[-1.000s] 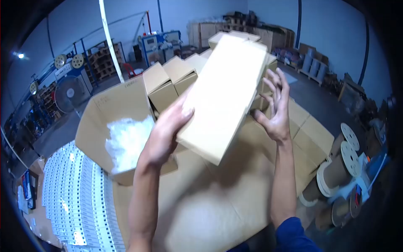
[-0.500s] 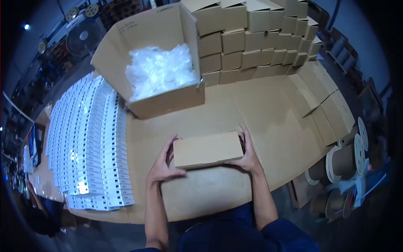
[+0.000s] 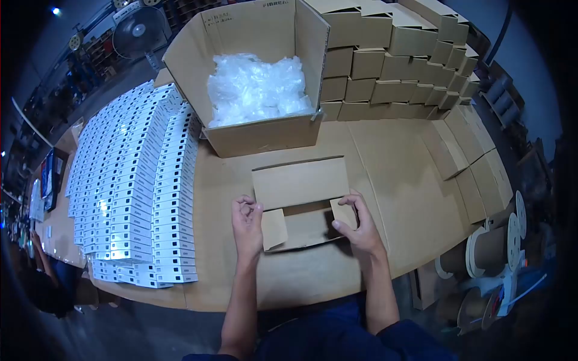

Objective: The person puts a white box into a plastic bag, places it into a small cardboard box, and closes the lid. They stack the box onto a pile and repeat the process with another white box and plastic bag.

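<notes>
A small brown cardboard box [image 3: 301, 182] lies in front of me with its lid raised on the far side and two side flaps partly folded over the opening. My left hand [image 3: 247, 225] is at the box's left edge, fingers curled together near the flap; what they grip, if anything, is hidden. At the right side flap, my right hand [image 3: 358, 224] holds the flap between thumb and fingers. Little of the box's inside shows between the flaps.
A large open carton [image 3: 265, 141] with clear plastic bags [image 3: 256, 90] stands behind. White labelled boxes [image 3: 132, 180] fill the left side. Stacked brown boxes [image 3: 385, 66] line the back right. Cable spools [image 3: 490, 240] stand at the right. Another person's arm [image 3: 42, 256] shows far left.
The small box, closed before, now has its lid open toward the far side. My hands have moved from gripping its ends to its side flaps. The view has shifted.
</notes>
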A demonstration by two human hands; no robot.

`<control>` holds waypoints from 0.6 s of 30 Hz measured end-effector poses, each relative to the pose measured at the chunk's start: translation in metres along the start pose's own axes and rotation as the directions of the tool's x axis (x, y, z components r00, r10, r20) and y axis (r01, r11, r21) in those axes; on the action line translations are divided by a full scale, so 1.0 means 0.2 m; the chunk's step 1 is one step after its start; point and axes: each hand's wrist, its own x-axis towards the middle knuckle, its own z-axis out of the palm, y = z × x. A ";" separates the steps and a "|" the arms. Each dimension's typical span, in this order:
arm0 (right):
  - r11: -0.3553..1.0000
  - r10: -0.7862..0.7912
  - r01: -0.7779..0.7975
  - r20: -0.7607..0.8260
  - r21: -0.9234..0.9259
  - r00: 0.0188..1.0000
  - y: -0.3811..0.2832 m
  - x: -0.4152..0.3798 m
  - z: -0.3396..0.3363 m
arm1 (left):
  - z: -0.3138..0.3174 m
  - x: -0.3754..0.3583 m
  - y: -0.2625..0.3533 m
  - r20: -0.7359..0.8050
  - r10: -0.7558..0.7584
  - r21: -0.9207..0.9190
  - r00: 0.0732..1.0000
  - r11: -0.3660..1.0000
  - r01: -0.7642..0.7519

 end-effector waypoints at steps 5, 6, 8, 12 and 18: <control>0.981 -0.117 0.099 -0.103 -0.170 0.988 -0.05 0.23 0.10 | 0.05 0.18 -0.09 -0.059 0.186 0.014 0.981 0.983 -0.185; 0.977 -0.145 0.127 -0.099 -0.174 0.984 -0.01 0.30 0.10 | 0.05 0.25 -0.09 -0.053 0.209 0.018 0.976 0.978 -0.208; 0.971 -0.190 0.171 -0.103 -0.169 0.976 0.03 0.45 0.11 | 0.08 0.42 -0.10 -0.043 0.270 -0.006 0.962 0.963 -0.270; 0.957 -0.227 0.193 -0.142 -0.218 0.963 0.07 0.69 0.11 | 0.11 0.71 -0.12 -0.006 0.294 -0.045 0.956 0.955 -0.294; 0.937 -0.201 0.114 -0.242 -0.331 0.949 0.08 0.83 0.14 | 0.11 0.82 -0.02 0.073 0.442 0.484 0.894 0.768 -0.419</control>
